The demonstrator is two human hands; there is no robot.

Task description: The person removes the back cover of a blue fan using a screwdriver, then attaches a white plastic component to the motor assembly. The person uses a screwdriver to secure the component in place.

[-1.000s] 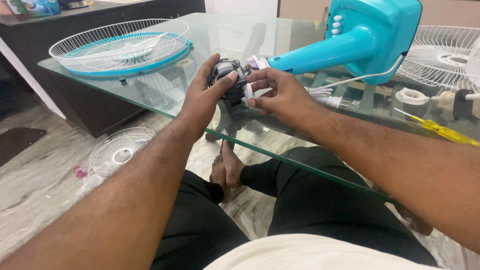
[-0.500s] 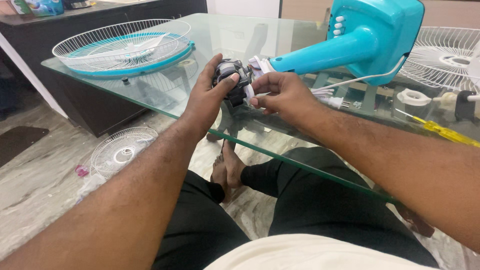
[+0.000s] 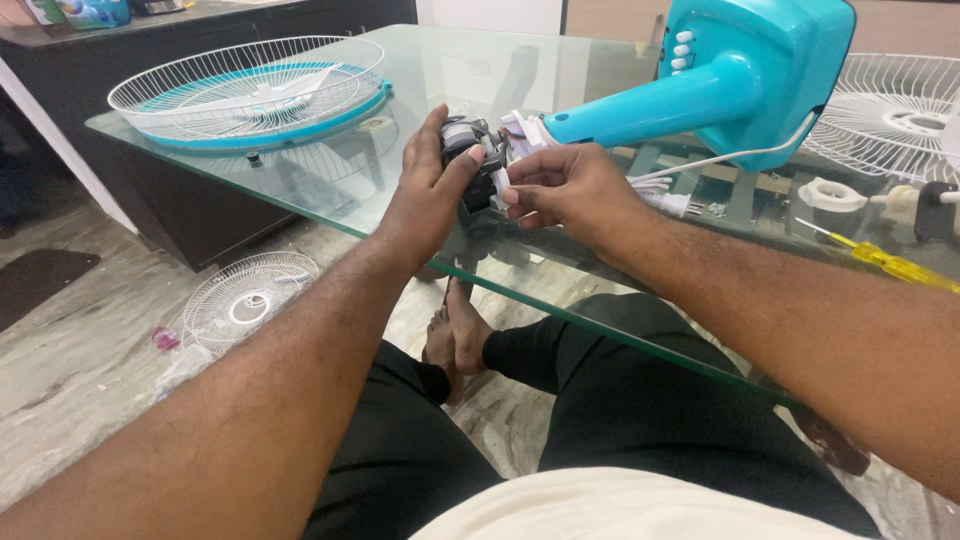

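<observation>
Bright, even indoor light, soft shadows. Glass desk (image 3: pixel 300 190) shows pale reflections w/ mild glare near far edge. Centre sharp; forearms at bottom stretched by wide-angle lens, slightly soft.

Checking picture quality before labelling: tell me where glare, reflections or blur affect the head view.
Head view: the glass table mirrors the wire fan guard and carries pale glare near its far edge; both hands, left hand and right hand, and the motor look sharp; forearms stretch toward the frame corners.

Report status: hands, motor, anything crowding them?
Left hand grips small fan motor. Right hand pinches its white connector end. Turquoise fan stand lies right behind; glass table underneath.
</observation>
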